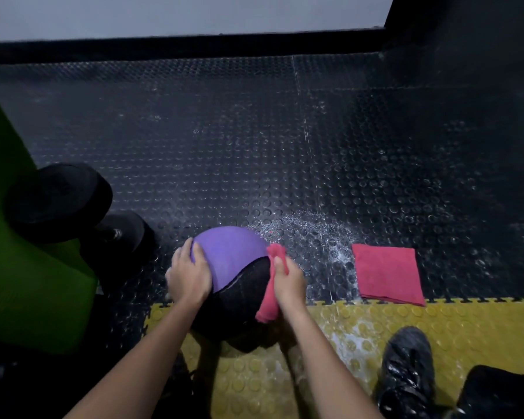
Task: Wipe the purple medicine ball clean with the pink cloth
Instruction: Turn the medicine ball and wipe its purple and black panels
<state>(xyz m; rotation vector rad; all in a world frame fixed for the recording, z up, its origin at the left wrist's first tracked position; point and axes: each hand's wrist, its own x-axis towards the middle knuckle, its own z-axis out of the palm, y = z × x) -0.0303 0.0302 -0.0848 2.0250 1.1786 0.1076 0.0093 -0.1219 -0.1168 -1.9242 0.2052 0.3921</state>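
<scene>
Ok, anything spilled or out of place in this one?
Yes: what looks like liquid is spattered across the black floor mat between the ball and the folded cloth, reaching the yellow tiles.

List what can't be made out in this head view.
Head view:
- purple medicine ball: underside and right flank hidden by its own bulk, the pink cloth and the right hand.
- right hand's fingers: hidden behind the cloth.
- black object, bottom right: cut off by the frame edge, unidentifiable.
- black weights, left: too dark for detail.

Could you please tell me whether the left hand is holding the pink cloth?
No, the left hand rests bare on the medicine ball while the right hand grips the pink cloth.
</scene>
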